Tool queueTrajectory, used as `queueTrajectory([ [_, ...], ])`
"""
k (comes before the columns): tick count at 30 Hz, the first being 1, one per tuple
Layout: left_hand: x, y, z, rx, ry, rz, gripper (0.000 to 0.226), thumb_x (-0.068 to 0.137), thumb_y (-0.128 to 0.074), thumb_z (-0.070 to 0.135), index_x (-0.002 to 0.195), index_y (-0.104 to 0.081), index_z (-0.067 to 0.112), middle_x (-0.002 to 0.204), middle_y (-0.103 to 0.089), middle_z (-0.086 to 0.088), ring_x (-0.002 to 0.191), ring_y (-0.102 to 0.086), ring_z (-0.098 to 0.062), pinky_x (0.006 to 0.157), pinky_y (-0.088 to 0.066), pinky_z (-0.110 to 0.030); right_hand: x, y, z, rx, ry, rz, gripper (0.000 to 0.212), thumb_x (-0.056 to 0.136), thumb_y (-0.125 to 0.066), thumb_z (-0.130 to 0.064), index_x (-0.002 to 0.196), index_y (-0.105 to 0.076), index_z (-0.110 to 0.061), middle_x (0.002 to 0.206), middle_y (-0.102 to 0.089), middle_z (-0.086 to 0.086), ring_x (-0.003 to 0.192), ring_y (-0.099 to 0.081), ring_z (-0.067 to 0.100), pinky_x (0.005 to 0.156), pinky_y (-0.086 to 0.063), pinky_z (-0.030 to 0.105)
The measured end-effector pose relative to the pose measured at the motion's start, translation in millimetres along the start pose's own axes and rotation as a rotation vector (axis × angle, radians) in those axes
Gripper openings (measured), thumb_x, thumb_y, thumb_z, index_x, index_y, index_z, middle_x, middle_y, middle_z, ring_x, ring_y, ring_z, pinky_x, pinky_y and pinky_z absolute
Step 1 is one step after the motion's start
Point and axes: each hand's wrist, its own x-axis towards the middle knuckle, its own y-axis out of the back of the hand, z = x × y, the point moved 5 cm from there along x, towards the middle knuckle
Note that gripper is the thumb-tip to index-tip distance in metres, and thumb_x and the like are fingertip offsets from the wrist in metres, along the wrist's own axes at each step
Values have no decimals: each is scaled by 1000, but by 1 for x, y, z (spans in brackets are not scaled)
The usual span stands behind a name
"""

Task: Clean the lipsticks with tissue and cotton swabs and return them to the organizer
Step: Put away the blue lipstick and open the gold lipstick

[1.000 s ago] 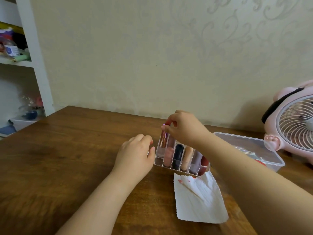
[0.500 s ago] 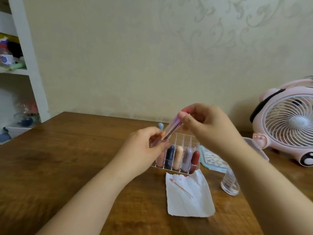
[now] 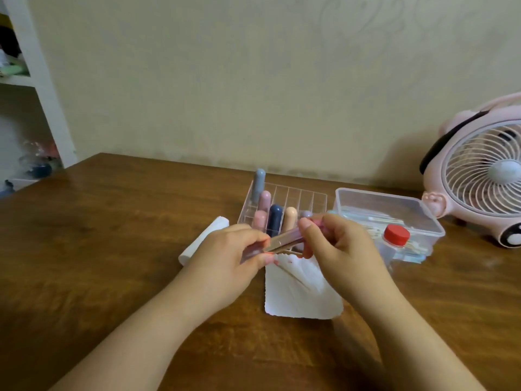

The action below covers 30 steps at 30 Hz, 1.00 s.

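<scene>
Wooden counter (image 3: 112, 249). Pink fan (image 3: 479, 193) at right edge. Clear organizer (image 3: 307, 197) near back edge, capped lipsticks upright inside. Stained tissue (image 3: 301, 294) in front. Left hand (image 3: 228, 261) and right hand (image 3: 335, 246): fingers pinching opposite ends of pink lipstick tube (image 3: 284, 239), held above tissue.

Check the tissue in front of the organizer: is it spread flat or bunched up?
Spread out. The tissue lies open on the table as a sheet with a few creases and red marks near its far edge.
</scene>
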Motion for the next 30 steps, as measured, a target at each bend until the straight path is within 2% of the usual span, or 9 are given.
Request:
queueTrajectory([
  [3, 2, 3, 4, -34, -37, 16, 14, 87, -65, 28, 101, -67, 29, 80, -52, 22, 86, -45, 18, 68, -35, 1, -1, 4, -6, 47, 33, 33, 21, 91, -50, -39, 75, -61, -31, 63, -63, -20, 56, -55, -3, 49, -40, 8],
  [11, 2, 6, 1, -115, -24, 7, 11, 86, -66, 25, 94, -66, 31, 80, -57, 19, 87, -48, 17, 67, -35, 1, -2, 7, -11, 100, 88, 109, 20, 88, -50, -40, 78, -63, -28, 69, -65, -8, 58, -57, 7, 49, -45, 18],
  [14, 3, 12, -13, -118, 43, -6, 7, 86, -66, 28, 85, -67, 34, 78, -61, 15, 83, -53, 8, 65, -38, -5, 0, 35, -12, 156, 147, 299, 15, 92, -48, -35, 83, -59, -33, 66, -62, -21, 55, -53, 1, 49, -40, 11],
  [16, 4, 17, -23, -168, 100, 16, 12, 86, -65, 29, 80, -65, 39, 77, -65, 13, 76, -57, 1, 68, -45, -15, 1, 47, -9, 170, 146, 337, 12, 91, -46, -38, 87, -57, -35, 69, -63, -21, 63, -57, -1, 55, -44, 10],
  [19, 6, 19, -29, -234, 190, 73, 11, 86, -65, 29, 83, -65, 40, 81, -67, 14, 77, -60, 3, 69, -49, -18, 4, 35, 2, 81, 53, 204, 3, 88, -54, -36, 89, -56, -35, 75, -66, -7, 70, -62, 7, 58, -53, 20],
  [21, 6, 19, -31, -329, 221, 133, 13, 84, -68, 25, 83, -65, 38, 77, -68, 15, 73, -62, 3, 69, -51, -20, 4, 21, 7, 32, -10, 96, 6, 85, -62, -31, 88, -57, -32, 77, -67, -4, 69, -63, 9, 55, -53, 17],
  [24, 6, 22, -40, -511, 297, 213, 14, 82, -72, 16, 84, -68, 29, 72, -71, 12, 66, -66, -3, 69, -54, -24, 1, -4, 12, -64, -49, -66, 14, 81, -70, -29, 86, -57, -30, 78, -67, -8, 71, -63, 2, 57, -49, 13],
  [26, 6, 22, -42, -549, 327, 225, 12, 81, -72, 15, 85, -69, 25, 71, -72, 9, 65, -68, -6, 66, -53, -22, -3, -22, 12, -157, -12, -102, 13, 81, -69, -36, 83, -58, -29, 74, -64, -10, 71, -59, -2, 58, -46, 13],
  [30, 5, 19, -39, -503, 342, 185, 11, 81, -72, 17, 86, -68, 25, 71, -72, 9, 66, -69, -5, 59, -52, -15, -7, -47, 6, -291, 42, -110, 25, 85, -57, -52, 80, -56, -27, 74, -53, -11, 70, -50, 5, 56, -36, 15],
])
